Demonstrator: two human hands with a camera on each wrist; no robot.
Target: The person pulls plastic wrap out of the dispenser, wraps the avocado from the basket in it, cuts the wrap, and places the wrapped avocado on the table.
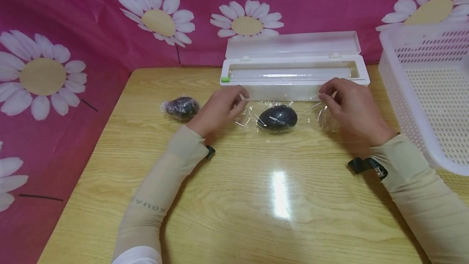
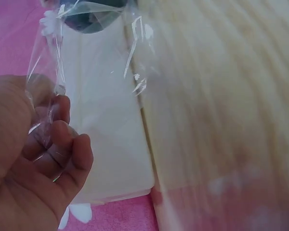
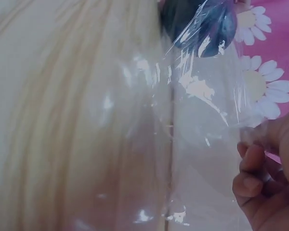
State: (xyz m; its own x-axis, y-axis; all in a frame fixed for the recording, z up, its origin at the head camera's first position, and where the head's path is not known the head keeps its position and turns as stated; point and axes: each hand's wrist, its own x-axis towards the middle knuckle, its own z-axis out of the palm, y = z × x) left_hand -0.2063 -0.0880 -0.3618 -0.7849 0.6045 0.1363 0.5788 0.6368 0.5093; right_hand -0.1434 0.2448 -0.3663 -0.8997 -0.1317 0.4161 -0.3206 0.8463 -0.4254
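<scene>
Both hands pinch clear film around a dark fruit

Nearest, beige sleeves reach over the wooden table, each with a black strap at the wrist. The left hand is closed narrow, thumb and fingertips pinching one end of the film; the right hand pinches the other end in the same way. Between them, toward the table's far edge, is the dark fruit, with film over it; whether it touches the tabletop is hard to tell. A second, wrapped fruit lies toward the far left corner, beside the left hand. On the right stands a white basket. Along the far edge, just beyond the fruit, sits a white box, lid up, holding a roll. Behind hangs pink cloth with white flowers.
</scene>
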